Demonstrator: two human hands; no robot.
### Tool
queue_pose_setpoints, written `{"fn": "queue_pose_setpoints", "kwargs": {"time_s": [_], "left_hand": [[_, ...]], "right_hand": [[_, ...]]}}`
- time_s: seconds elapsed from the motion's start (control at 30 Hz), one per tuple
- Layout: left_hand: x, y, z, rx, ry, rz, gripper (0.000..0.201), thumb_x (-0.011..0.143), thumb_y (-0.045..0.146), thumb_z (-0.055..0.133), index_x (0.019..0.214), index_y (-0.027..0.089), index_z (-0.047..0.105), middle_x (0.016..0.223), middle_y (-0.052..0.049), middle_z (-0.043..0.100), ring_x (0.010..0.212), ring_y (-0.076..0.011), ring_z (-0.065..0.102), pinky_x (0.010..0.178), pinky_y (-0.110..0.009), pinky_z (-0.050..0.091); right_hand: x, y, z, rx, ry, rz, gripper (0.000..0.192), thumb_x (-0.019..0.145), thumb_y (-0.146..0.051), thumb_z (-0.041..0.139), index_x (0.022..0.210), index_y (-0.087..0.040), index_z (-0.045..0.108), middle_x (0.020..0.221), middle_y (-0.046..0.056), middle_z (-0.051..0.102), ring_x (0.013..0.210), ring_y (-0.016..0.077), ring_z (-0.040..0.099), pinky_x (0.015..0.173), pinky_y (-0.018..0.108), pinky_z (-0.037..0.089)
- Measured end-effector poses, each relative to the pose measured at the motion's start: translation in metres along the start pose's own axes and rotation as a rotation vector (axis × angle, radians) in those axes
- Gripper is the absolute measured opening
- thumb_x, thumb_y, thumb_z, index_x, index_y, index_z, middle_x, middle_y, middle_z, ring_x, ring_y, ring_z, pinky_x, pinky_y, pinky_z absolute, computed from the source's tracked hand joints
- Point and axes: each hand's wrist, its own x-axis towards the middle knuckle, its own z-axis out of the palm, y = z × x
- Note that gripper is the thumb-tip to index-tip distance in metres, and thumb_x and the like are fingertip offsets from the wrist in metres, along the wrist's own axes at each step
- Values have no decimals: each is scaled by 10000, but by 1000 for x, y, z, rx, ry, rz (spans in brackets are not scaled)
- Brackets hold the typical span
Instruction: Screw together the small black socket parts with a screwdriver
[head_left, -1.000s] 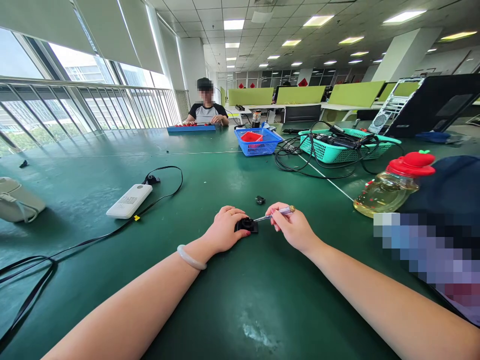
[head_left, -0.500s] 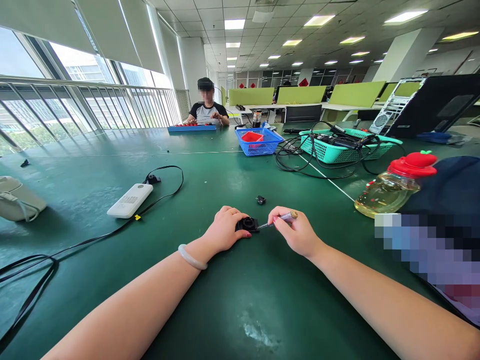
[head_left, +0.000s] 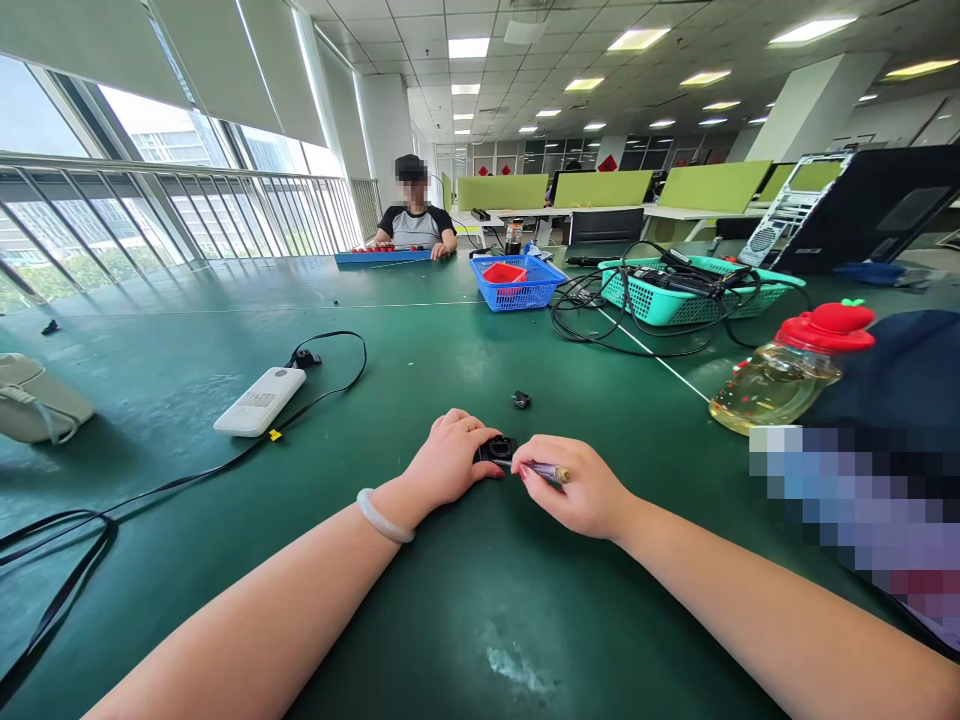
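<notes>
Clamping small black part [head_left: 499, 447], round-centred, in left hand [head_left: 448, 456]. Pinching slim gold-ended tool [head_left: 547, 470] in right hand [head_left: 581, 490].

An open-plan office, shown by lime-green partitions [head_left: 604, 190], white desks [head_left: 694, 213], ceiling light panels [head_left: 469, 48] and roller blinds [head_left: 202, 60]

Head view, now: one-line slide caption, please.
Left hand holds a small black part on the green table; right hand grips a slim tool at the part's near edge.
</notes>
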Motion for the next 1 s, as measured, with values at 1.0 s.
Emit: {"fn": "queue_pose_setpoints", "kwargs": {"time_s": [1.0], "left_hand": [[-3,8,-2,45,139,-206,427,1005,388,415,1407,356,556,1060,-67,646,1102,-272,526,1005,-481,421]], "right_hand": [[1,55,-10,126,383,630,292,928,-470,514,947,-223,668,770,22,629,601,148,498,545,274,366]]}}
